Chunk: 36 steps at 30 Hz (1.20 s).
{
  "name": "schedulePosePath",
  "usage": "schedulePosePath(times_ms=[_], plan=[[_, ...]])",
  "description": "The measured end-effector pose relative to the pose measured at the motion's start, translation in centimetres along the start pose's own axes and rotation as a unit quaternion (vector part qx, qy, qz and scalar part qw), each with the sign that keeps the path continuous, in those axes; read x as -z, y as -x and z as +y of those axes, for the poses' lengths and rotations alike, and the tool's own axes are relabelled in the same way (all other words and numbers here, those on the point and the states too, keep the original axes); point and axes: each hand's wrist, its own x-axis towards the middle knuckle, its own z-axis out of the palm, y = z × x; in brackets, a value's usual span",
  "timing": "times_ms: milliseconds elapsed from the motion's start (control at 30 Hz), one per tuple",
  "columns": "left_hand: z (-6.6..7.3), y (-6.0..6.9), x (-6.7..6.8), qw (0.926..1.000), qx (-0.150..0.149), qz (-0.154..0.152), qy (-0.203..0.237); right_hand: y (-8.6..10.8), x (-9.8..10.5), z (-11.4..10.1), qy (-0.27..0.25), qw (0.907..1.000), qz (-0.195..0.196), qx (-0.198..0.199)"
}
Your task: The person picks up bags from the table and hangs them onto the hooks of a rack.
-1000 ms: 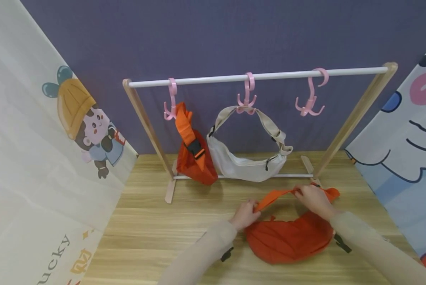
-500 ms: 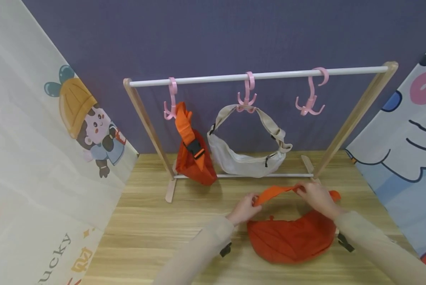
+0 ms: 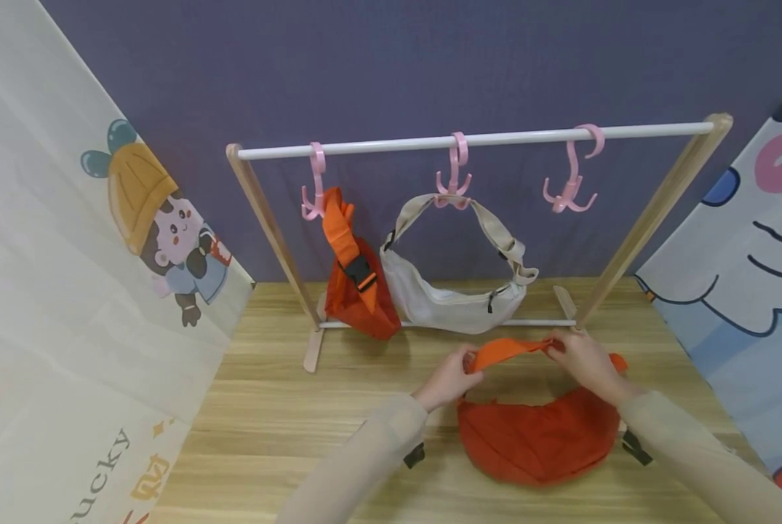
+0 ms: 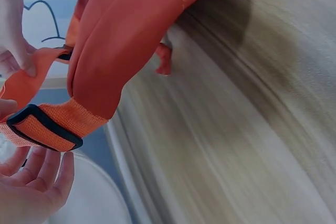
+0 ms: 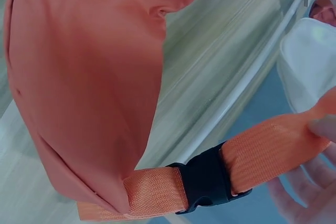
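Note:
A red-orange waist bag (image 3: 537, 440) is held up by its orange strap (image 3: 505, 352) in the front right of the head view. My left hand (image 3: 448, 378) pinches the strap's left part, beside a black slider (image 4: 44, 128). Further right along the same strap, my right hand (image 3: 583, 364) grips it between thumb and fingers. A fastened black buckle (image 5: 205, 179) joins the strap near the bag's end in the right wrist view. Whether the bag's underside touches the table cannot be told.
Behind stands a rack with a white rail (image 3: 391, 145). A second red-orange bag (image 3: 362, 298) hangs from the left pink hook (image 3: 315, 182), a white bag (image 3: 456, 309) from the middle hook (image 3: 455, 171). The right pink hook (image 3: 570, 175) bears no bag. Printed cloths flank the wooden table (image 3: 266, 429).
Both hands have risen slightly with the strap, and the bag has shifted a little to the right. Both hands still hold the strap.

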Motion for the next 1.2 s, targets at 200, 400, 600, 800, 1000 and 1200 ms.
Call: schedulePosePath(times_ms=[200, 400, 600, 800, 1000, 1200], plan=[[1.0, 0.1, 0.6, 1.0, -0.008, 0.002, -0.003, -0.1, 0.5, -0.5, -0.023, 0.9993, 0.029, 0.006], [1.8, 0.0, 0.9, 0.9997, -0.017, 0.008, -0.012, -0.1, 1.4, -0.9, -0.038, 0.9969, 0.068, 0.011], [3.0, 0.2, 1.2, 0.9994, -0.03, 0.014, -0.013, -0.2, 2.4, -1.4, -0.05, 0.9911, 0.12, 0.029], [4.2, 0.3, 1.6, 0.9993, -0.035, 0.014, -0.005, -0.5, 3.6, -1.8, -0.062, 0.9844, 0.154, 0.058], [5.0, 0.3, 2.1, 0.9979, -0.059, 0.02, -0.016, -0.7, 4.7, -2.2, -0.071, 0.982, 0.159, 0.073], [5.6, 0.2, 2.4, 0.9969, -0.07, 0.021, -0.027, -0.8, 5.7, -3.1, -0.107, 0.9815, 0.149, 0.056]])
